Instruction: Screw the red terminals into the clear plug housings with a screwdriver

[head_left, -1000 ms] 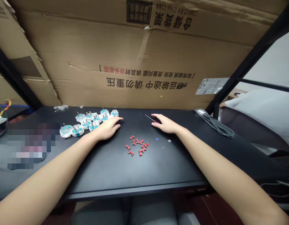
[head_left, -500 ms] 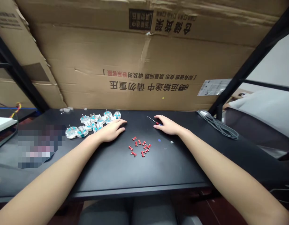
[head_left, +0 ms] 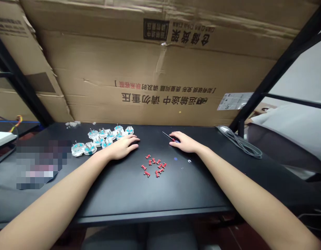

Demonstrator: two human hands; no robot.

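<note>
My left hand (head_left: 122, 147) lies palm down on the black tabletop with its fingers stretched out. It holds nothing and is beside a cluster of clear plug parts with metal pins and teal insides (head_left: 98, 140). My right hand (head_left: 185, 142) rests over a screwdriver (head_left: 167, 135), thumb and fingers apart on either side of it. The thin shaft points left and away; most of the red and blue handle is hidden under the hand. Between the two hands, nearer me, several small red pieces with metal ends (head_left: 154, 160) lie scattered.
An upright cardboard panel (head_left: 139, 66) closes off the back of the table. A coiled grey cable (head_left: 244, 145) lies at the right. Small clear bits (head_left: 73, 123) sit at the back left, with a blurred-out item (head_left: 40, 165) in front. Black frame posts (head_left: 259, 91) rise on both sides.
The whole view has shifted slightly, so the scene sits a little lower and to the left. Both hands stay in place, with the right fingers settling slightly over the screwdriver.
</note>
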